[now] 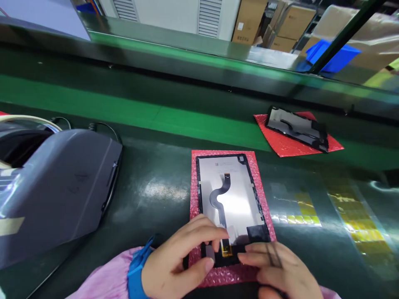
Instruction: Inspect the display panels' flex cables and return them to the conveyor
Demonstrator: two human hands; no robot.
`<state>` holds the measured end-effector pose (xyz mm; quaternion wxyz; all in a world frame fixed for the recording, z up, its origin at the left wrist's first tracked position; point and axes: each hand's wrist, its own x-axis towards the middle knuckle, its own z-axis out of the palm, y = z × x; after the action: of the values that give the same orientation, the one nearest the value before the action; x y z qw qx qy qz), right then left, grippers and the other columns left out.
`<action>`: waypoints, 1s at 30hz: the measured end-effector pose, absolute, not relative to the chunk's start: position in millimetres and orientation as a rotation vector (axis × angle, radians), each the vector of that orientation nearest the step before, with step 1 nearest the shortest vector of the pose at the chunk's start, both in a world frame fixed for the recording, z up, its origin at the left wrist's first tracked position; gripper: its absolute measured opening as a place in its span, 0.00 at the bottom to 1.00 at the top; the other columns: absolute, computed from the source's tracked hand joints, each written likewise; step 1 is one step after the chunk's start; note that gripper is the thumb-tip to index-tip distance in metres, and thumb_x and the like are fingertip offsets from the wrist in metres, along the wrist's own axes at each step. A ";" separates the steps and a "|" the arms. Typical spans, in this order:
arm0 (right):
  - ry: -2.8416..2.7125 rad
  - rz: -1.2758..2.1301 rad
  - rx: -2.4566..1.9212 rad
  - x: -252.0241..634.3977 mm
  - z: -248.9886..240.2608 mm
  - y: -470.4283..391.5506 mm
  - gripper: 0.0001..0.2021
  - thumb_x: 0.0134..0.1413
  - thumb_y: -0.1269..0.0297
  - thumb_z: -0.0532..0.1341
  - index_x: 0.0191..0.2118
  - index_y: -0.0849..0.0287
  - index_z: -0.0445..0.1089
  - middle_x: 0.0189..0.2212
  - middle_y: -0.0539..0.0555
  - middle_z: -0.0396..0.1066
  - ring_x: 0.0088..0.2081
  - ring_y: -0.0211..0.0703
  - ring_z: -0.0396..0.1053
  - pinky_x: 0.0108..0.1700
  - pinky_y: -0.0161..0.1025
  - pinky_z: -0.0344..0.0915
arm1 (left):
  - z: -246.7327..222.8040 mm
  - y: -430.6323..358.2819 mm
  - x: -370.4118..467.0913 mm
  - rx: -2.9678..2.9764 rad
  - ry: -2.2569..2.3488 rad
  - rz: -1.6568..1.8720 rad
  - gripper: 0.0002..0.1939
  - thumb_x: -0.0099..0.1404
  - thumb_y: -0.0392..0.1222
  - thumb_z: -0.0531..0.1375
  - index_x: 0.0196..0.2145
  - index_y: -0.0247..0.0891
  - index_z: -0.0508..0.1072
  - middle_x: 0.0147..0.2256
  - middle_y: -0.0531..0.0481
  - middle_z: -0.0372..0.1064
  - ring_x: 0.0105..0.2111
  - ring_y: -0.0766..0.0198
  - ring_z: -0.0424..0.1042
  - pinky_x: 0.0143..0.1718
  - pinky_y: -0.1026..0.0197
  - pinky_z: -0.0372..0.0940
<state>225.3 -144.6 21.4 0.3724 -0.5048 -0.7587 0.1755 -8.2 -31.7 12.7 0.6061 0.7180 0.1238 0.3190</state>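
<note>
**Seating a flex connector on a tablet panel**

Dark green counter (pixel 149 195), glossy, with a brighter green conveyor strip (pixel 93 106) running behind. At the left, a large grey machine housing (pixel 59 187), cables curling behind. Farther back on the right, a second panel (pixel 297 126) resting on a red sheet (pixel 280 141). Rows of yellow tape pieces (pixel 358 224) stuck to the counter at the right.

Centre, close to the viewer: a pink bubble-wrap mat (pixel 260 178), and lying flat on it a display panel (pixel 240 195), back side up, silvery with a black border. A dark flex ribbon (pixel 220 195) snaking down the middle to a small gold connector (pixel 226 249) at the near edge.

Step in hand, by the look of it: pressing or aligning that connector at the panel's near end. Next move likely calls for light, precise fingertip pressure, straight down, without kinking the ribbon.

Left hand (pixel 177 261), blue wrist strap (pixel 137 270) and pink sleeve (pixel 106 278), palm down, fingers curled onto the panel's near edge just left of the connector; thumb tucked below. Grip pinching lightly at the edge.

Right hand (pixel 280 270), palm down just right of the connector, grip closed around thin dark tweezers (pixel 272 254).
</note>
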 end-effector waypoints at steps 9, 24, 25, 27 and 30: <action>-1.930 0.442 -1.331 232.6 19.1 -139.2 0.13 0.68 0.49 0.58 0.35 0.50 0.61 0.46 0.51 0.82 0.49 0.49 0.79 0.49 0.42 0.72 | 2.3 -41.7 -5.2 1.167 0.326 0.554 0.17 0.73 0.52 0.58 0.57 0.50 0.71 0.36 0.52 0.55 0.35 0.63 0.58 0.37 0.61 0.58; -1.018 1.417 -1.381 214.2 48.8 -57.7 0.24 0.49 0.58 0.74 0.27 0.52 0.53 0.28 0.48 0.78 0.30 0.41 0.74 0.31 0.35 0.64 | -0.1 -28.9 -18.2 1.331 0.593 0.673 0.19 0.75 0.56 0.54 0.58 0.48 0.69 0.35 0.52 0.59 0.34 0.63 0.61 0.37 0.59 0.61; -1.052 1.486 -1.384 213.2 47.9 -52.9 0.24 0.50 0.57 0.73 0.27 0.52 0.54 0.28 0.48 0.77 0.31 0.40 0.73 0.32 0.35 0.64 | 0.2 -23.4 -22.0 1.406 0.652 0.720 0.17 0.76 0.54 0.53 0.56 0.47 0.70 0.35 0.52 0.60 0.35 0.63 0.62 0.38 0.59 0.62; -1.121 1.556 -1.389 209.6 41.7 -45.0 0.24 0.50 0.54 0.73 0.27 0.52 0.54 0.29 0.48 0.76 0.31 0.40 0.73 0.34 0.36 0.63 | 1.1 -13.6 -28.5 1.569 0.719 0.797 0.13 0.78 0.48 0.52 0.53 0.46 0.71 0.35 0.53 0.61 0.36 0.63 0.64 0.39 0.59 0.62; -1.138 1.478 -1.396 202.4 24.7 -36.9 0.27 0.49 0.48 0.72 0.27 0.52 0.52 0.27 0.48 0.76 0.31 0.42 0.73 0.34 0.38 0.63 | 2.1 -6.1 -31.5 1.793 0.726 0.836 0.13 0.77 0.36 0.50 0.52 0.45 0.70 0.36 0.53 0.63 0.36 0.63 0.66 0.39 0.60 0.63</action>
<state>202.4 -36.9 24.7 0.3947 -0.5505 -0.4488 0.5828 -31.5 -6.1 2.1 0.4943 0.7396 0.2993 0.3449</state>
